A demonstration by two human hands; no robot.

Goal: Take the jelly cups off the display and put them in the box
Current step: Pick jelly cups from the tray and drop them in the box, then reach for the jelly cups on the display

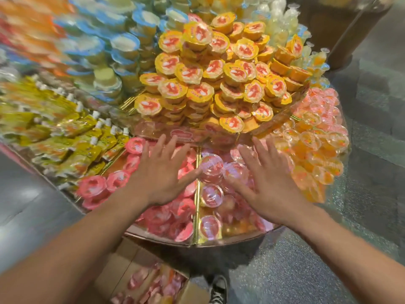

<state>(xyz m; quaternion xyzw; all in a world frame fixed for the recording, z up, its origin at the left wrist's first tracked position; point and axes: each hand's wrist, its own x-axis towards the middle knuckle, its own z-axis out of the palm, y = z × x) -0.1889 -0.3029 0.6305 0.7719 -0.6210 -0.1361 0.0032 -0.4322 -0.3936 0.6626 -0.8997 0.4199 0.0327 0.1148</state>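
Your left hand point(162, 172) and right hand point(269, 187) are spread wide, holding nothing, over the round pink plastic jelly cups point(211, 167) beneath and between them; contact is unclear. Some cups already lie in the brown cardboard box point(118, 266) below your wrists, but most are still on the glass-fronted display point(230, 240).

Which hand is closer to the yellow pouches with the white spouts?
Left. The left hand is spread over the pink-lidded cups just right of the yellow pouches; the right hand is farther right, past the gold divider.
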